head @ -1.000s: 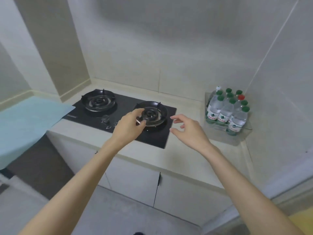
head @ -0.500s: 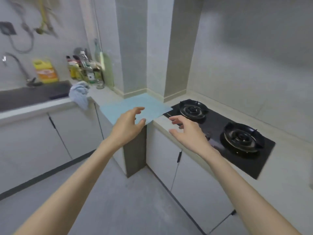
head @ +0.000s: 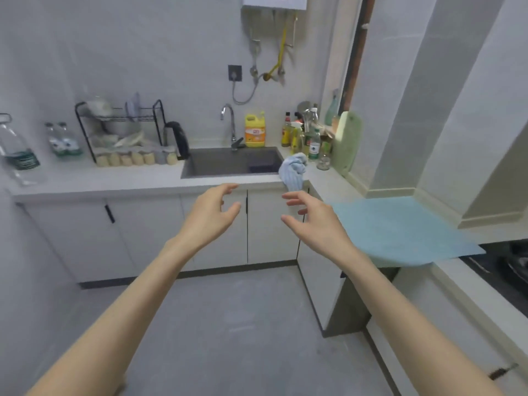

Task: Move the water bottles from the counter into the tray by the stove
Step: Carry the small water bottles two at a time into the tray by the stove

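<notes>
While the fingers [head: 230,187] of my left hand [head: 210,217] and of my right hand [head: 318,224] sit apart and loosely curved, neither grips anything. Both are empty, held out over the grey floor [head: 228,324] in front of the white cabinet doors [head: 143,238]. My read on status: between carries. Two small clear plastic water bottles with green labels [head: 61,140] stand side by side on the pale counter [head: 85,178] far left, just beside the black wire dish rack [head: 123,130]. A larger clear bottle [head: 18,151] is at the left edge, blurred. A white-capped, green-labelled bottle [head: 314,140] stands among the condiments right of the sink; can't tell if it counts. So at least two are left to move. The tray is out of view, so no count of what's done. Only a sliver of the black glass stove [head: 511,267] shows at the right edge, past the light blue mat [head: 400,230] overhanging the counter corner. Room: L-shaped kitchen, pale tile walls, dark sink [head: 234,162] with chrome tap [head: 228,121], yellow detergent jug [head: 255,130], crumpled blue cloth [head: 294,170] draped over the counter edge, white water heater [head: 274,0] up top.
</notes>
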Action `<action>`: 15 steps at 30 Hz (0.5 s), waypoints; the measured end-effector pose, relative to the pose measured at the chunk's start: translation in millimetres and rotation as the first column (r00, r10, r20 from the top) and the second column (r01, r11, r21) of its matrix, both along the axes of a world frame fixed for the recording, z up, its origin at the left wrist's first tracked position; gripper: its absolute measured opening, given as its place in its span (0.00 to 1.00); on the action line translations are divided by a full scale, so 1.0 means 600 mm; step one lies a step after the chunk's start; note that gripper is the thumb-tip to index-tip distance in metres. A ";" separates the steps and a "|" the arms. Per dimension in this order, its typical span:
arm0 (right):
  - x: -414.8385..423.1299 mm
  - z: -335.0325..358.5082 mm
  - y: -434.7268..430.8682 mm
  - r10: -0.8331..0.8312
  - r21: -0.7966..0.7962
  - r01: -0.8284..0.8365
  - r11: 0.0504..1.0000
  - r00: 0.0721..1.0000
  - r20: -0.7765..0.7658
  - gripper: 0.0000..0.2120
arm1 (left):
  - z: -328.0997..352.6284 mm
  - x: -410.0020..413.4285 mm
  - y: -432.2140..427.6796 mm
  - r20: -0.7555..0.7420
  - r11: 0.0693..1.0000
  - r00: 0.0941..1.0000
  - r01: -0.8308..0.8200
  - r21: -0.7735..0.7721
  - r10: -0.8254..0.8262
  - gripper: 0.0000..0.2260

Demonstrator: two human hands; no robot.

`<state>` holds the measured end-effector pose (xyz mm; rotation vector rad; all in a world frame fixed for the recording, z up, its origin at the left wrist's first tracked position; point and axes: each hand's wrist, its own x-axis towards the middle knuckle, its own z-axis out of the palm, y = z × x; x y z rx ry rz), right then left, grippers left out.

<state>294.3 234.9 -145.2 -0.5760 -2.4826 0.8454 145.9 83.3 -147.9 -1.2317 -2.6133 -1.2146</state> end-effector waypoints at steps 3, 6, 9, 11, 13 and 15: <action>-0.100 -0.007 -0.022 0.096 0.016 -0.096 0.995 0.995 -0.011 0.19 | -0.003 -0.073 -0.043 0.005 0.995 0.995 -0.099 -0.001 0.099 0.20; -0.210 -0.018 -0.040 0.202 0.036 -0.202 0.979 0.979 0.002 0.19 | -0.010 -0.151 -0.078 0.000 0.982 0.982 -0.190 0.010 0.190 0.20; -0.312 -0.028 -0.051 0.290 0.061 -0.290 0.955 0.957 0.004 0.19 | -0.019 -0.229 -0.102 0.013 0.964 0.964 -0.266 0.018 0.266 0.21; -0.373 -0.034 -0.054 0.339 0.094 -0.338 0.936 0.941 0.012 0.19 | -0.025 -0.278 -0.111 0.012 0.949 0.949 -0.315 0.021 0.315 0.21; -0.450 -0.038 -0.052 0.400 0.120 -0.401 0.908 0.916 0.027 0.19 | -0.029 -0.341 -0.118 0.013 0.923 0.923 -0.384 0.031 0.384 0.21; -0.518 -0.039 -0.049 0.454 0.150 -0.455 0.878 0.890 0.040 0.19 | -0.027 -0.396 -0.121 0.023 0.897 0.898 -0.441 0.037 0.440 0.20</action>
